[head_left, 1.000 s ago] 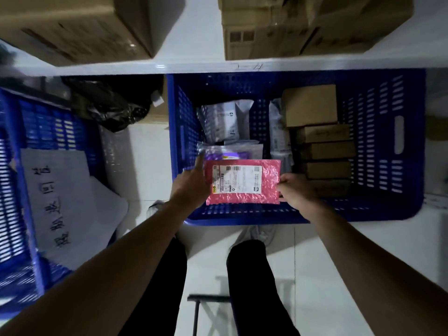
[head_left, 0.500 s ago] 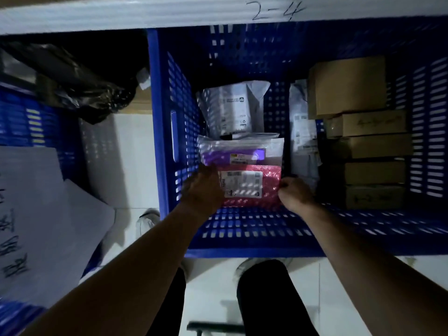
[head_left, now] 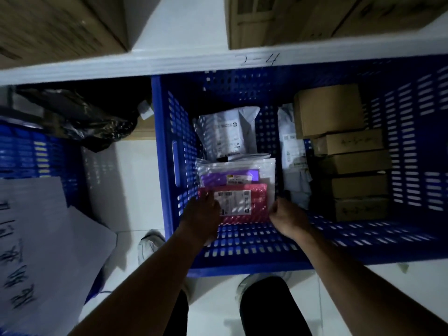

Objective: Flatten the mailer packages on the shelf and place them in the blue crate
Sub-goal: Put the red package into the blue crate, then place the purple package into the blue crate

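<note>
A flat pink mailer (head_left: 242, 204) with a white label stands low inside the blue crate (head_left: 167, 166), leaning on a clear bag with a purple item (head_left: 230, 178). My left hand (head_left: 201, 214) grips the mailer's left edge, thumb on its face. My right hand (head_left: 288, 219) has curled fingers at its right edge. Farther back in the crate lie a white-grey mailer (head_left: 225, 132) and another grey one (head_left: 293, 151).
Several brown boxes (head_left: 349, 151) are stacked along the crate's right side. The white shelf edge marked 2-4 (head_left: 257, 60) runs above, with cartons (head_left: 278, 20) on it. A black bag (head_left: 80, 122) and a second blue crate with paper (head_left: 36, 229) sit at the left.
Both hands carried the pink mailer from above the crate's front rim down into the crate, in front of the purple bag. The camera moved closer.
</note>
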{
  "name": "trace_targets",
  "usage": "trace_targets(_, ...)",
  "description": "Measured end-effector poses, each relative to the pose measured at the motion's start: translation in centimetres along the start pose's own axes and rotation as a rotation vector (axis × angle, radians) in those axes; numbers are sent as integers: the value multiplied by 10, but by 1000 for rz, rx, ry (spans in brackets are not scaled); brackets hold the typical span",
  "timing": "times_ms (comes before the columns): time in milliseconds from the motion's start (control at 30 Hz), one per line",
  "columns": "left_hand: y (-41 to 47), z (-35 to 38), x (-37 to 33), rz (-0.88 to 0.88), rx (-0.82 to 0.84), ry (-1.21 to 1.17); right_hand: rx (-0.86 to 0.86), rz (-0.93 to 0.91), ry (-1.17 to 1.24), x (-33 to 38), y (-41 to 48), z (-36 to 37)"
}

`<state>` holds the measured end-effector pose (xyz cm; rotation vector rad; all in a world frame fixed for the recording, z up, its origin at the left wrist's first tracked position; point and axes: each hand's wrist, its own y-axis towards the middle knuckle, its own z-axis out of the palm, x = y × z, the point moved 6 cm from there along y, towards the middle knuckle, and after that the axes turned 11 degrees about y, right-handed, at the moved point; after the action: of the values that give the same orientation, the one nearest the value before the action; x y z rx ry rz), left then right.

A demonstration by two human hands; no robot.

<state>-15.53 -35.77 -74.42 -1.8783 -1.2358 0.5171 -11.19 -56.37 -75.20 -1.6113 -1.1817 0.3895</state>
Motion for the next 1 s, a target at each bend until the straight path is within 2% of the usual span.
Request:
trace_targets(133, -34, -33, 13, -44, 115, -281, 4, 29, 73, 17, -51, -23)
trace_targets(267, -85, -85, 27, -118, 93, -583, -20, 35, 228, 39, -109, -47)
trace_targets(600, -265, -223, 78, -245, -85, -911, -48, 47, 634, 116, -292, -103)
trace_targets(733, -336, -251, 105, -321, -94, -1121, -51, 40, 673, 146, -363, -126)
trace_targets(900, -381, -267, 147, -358, -241, -1433, -77, -56, 669, 183, -424, -158)
trace_targets(1000, -392, -297, 174, -361, -347, -1435, -101, -112, 635, 197, -441, -177)
